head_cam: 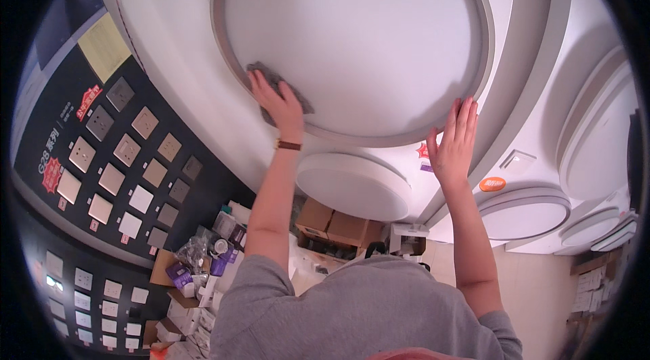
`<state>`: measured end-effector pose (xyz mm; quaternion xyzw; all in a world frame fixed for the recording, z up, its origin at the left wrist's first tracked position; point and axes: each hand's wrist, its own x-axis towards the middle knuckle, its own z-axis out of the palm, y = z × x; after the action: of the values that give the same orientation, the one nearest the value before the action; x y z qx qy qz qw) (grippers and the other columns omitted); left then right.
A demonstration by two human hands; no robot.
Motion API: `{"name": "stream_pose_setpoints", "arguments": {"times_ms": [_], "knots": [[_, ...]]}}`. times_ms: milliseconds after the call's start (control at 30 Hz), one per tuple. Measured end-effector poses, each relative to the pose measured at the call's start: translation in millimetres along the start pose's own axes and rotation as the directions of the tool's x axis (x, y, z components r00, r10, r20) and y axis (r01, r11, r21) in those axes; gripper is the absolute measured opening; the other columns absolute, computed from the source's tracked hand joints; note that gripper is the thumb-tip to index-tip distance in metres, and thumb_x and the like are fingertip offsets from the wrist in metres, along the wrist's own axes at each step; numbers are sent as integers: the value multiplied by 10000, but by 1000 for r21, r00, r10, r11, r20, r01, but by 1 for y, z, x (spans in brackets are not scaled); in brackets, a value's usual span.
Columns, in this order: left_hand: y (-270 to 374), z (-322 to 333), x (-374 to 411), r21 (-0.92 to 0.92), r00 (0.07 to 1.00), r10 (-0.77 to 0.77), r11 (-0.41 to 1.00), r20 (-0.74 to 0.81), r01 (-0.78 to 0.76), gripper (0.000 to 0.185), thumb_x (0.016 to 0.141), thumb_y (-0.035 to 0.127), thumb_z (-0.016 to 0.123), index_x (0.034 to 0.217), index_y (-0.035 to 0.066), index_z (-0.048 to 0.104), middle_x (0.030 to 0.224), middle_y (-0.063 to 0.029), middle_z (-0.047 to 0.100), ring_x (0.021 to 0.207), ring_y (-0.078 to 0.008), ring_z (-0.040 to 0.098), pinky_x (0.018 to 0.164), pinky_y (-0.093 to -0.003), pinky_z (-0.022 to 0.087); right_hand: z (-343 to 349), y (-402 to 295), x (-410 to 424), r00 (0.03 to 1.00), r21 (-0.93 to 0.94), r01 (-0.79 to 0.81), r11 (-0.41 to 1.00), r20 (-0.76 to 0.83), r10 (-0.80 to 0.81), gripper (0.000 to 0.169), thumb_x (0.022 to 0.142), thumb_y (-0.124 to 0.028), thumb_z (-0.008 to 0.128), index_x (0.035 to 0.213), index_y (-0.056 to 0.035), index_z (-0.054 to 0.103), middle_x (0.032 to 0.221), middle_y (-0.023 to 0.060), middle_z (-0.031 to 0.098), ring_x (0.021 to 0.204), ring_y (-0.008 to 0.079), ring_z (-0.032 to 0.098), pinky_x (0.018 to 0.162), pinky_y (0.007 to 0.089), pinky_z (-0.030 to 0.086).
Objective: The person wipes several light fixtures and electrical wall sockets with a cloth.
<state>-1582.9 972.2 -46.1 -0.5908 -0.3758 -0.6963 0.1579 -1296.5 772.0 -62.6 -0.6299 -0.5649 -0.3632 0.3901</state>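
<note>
A large round ceiling lamp (350, 45) with a white cover and a grey rim is mounted on the white display wall before me. My left hand (277, 103), with a brown strap on the wrist, presses a grey cloth (303, 100) flat against the lamp's lower left edge. Its fingers lie over the cloth, some of which sticks out to the right and below. At the lower right rim rests my right hand (456, 139), fingers extended and nothing held in it. Just below is a smaller round lamp (355, 185).
A dark panel of switches and sockets (127, 152) stands on the left. Cardboard boxes (332, 223) and packed goods (203, 263) are below. More round lamps (525, 213) hang on the right, near a small square fitting (517, 161). Shelving (591, 284) stands at lower right.
</note>
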Motion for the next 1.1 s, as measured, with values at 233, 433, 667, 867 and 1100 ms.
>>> {"name": "stream_pose_setpoints", "arguments": {"times_ms": [233,433,667,867,1100], "knots": [[141,36,-104,-215,722,459,886,517,-410,484,894,95,512,1378,104,495,1490,-121,404,1395,-337,334,1135,-495,275,2,5,-2,1000,-10,20,1000,-2,-20,653,871,-173,586,1434,64,357,1537,242,285,1427,417,268,1154,536,238],[129,26,-97,-287,529,710,686,464,-669,441,880,118,548,1313,194,570,1475,-2,440,1362,-248,383,1142,-450,295,-1,8,-2,998,-31,58,998,12,-58,645,886,-189,581,1434,67,355,1535,253,279,1436,412,252,1154,535,238],[-22,-29,-64,-12,774,393,895,496,-446,561,806,-11,538,1349,128,516,1465,-129,424,1337,-341,385,1130,-459,306,7,3,0,997,33,52,998,-52,-50,663,853,-126,601,1436,69,351,1517,285,277,1397,472,280,1121,543,301],[-26,-96,-88,44,957,-93,995,274,84,543,861,-17,485,1397,-25,403,1451,-220,392,1332,-376,379,1149,-445,259,13,6,-29,998,95,53,994,-26,-51,656,885,-148,606,1467,6,346,1529,286,256,1414,467,255,1136,549,262],[-31,-101,-232,10,699,-280,931,658,364,551,856,-8,481,1400,-26,398,1417,-223,437,1312,-379,408,1135,-441,288,37,-19,-155,724,304,-62,951,670,-167,759,842,-122,599,1516,-65,255,1590,137,211,1471,312,206,1172,517,213]]}}
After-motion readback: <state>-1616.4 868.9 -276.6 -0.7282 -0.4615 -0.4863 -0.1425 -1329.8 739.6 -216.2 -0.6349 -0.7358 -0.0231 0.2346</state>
